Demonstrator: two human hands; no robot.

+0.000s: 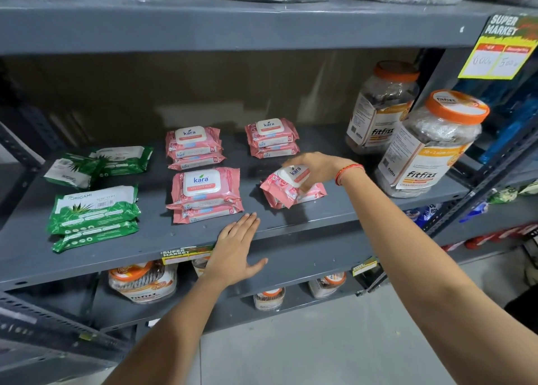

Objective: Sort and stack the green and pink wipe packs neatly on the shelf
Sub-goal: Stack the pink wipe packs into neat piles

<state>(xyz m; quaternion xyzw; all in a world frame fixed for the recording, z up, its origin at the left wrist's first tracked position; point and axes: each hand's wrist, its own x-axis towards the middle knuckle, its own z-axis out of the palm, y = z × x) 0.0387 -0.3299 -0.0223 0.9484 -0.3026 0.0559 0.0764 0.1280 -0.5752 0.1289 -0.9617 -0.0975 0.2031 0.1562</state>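
The right hand gripped a tilted pink wipe pack from above, fingers curled over its white lid, thumb below it. The pack leaned on another pink pack lying near the front edge of the grey shelf, right of the front pink stack. The left hand lay flat and spread on the shelf's front edge, holding nothing. Green packs lay toward the left end.
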